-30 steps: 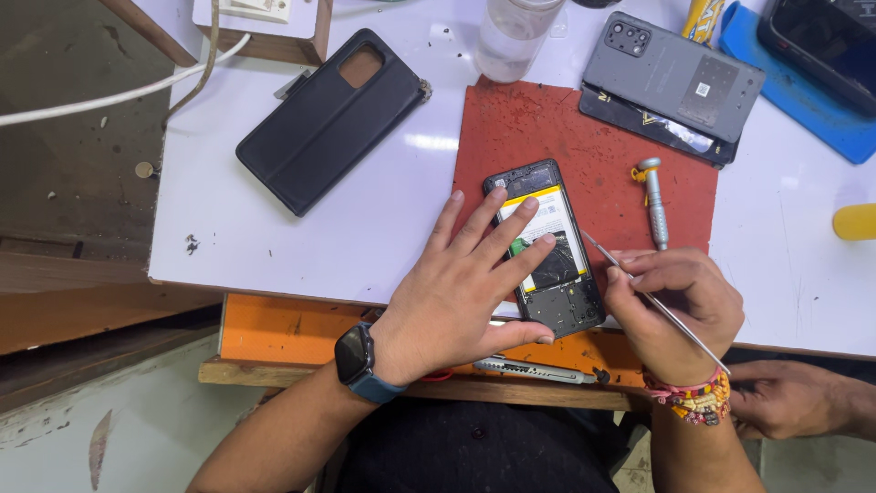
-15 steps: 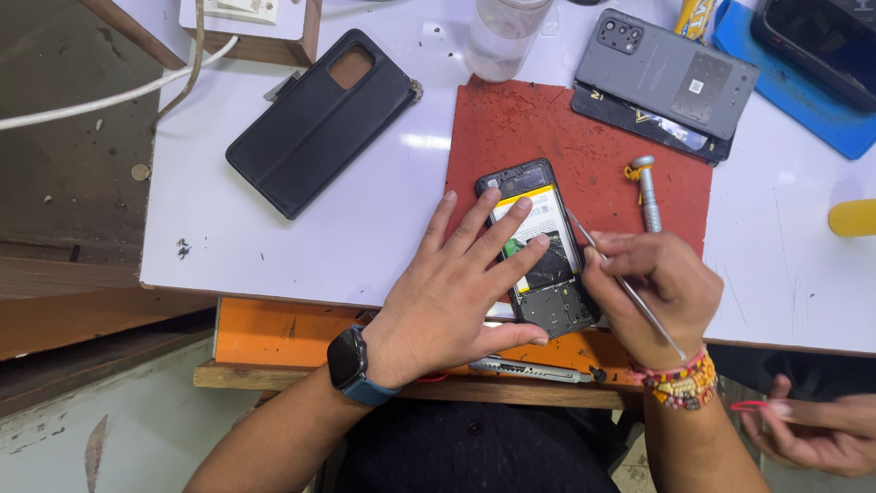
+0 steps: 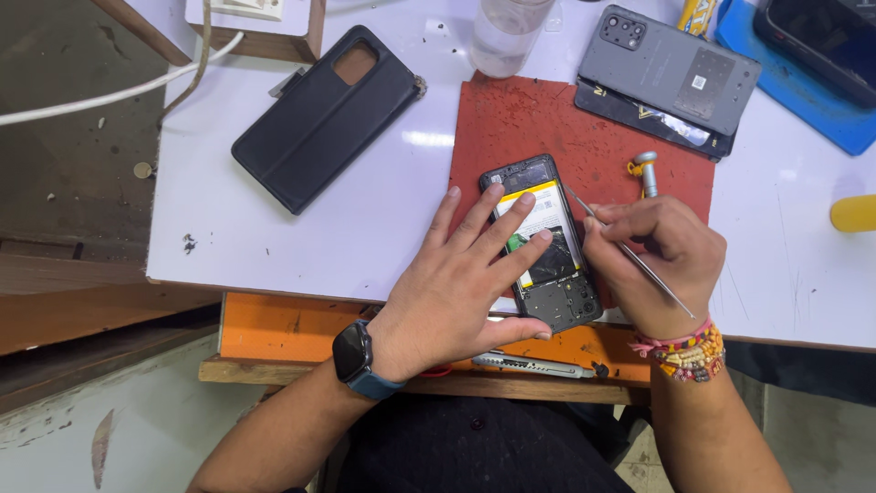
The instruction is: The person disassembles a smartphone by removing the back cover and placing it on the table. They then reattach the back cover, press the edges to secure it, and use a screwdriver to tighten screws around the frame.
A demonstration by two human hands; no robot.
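**Two hands on an opened phone**

We see the left hand lying flat and open, fingers spread, on an opened phone that rests on a red mat. Three of its fingertips press on the phone's yellow-edged battery, and the thumb runs along the phone's near end. A dark smartwatch sits on that wrist.

Just to the right of the phone, the right hand is closed around a thin metal tool — held like a pen, its point touching the phone's right edge near the top, its other end sticking out past the wrist. Beaded bracelets circle that wrist.

Just beyond the right hand, a small screwdriver lies on the mat. Farther out from it, a grey phone back cover lies on top of a dark phone at the mat's far corner, and beyond that sits a blue tray. Well off to the right of the hand, a yellow object shows at the picture's edge.

Beyond the left hand and off to its left, a black wallet case lies on the white table, well apart from the mat. A clear plastic bottle stands at the mat's far edge.

Below both hands, nearer the body, an orange shelf juts out under the table — a utility knife lies on it, just under the left thumb.
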